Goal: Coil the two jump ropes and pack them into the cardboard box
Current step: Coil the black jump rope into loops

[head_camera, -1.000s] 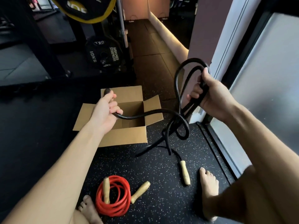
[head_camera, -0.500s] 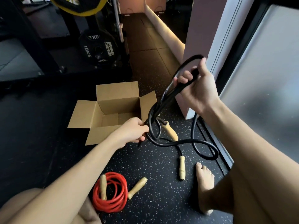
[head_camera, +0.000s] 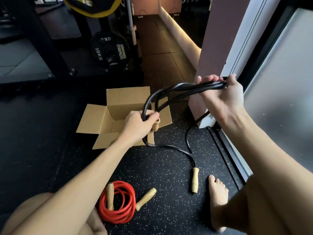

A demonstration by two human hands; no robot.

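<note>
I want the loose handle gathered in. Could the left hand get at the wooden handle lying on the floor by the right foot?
Likely yes, once freed: the wooden handle lies uncovered on the floor with nothing over it, but the left hand is busy gripping loops of the black rope.

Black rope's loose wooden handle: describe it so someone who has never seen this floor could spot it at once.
On the speckled black floor, find the bare foot by the glass door. Just left of its toes lies a wooden handle, with the black rope running from its far end. The other floor handles belong to the red coil.
</note>
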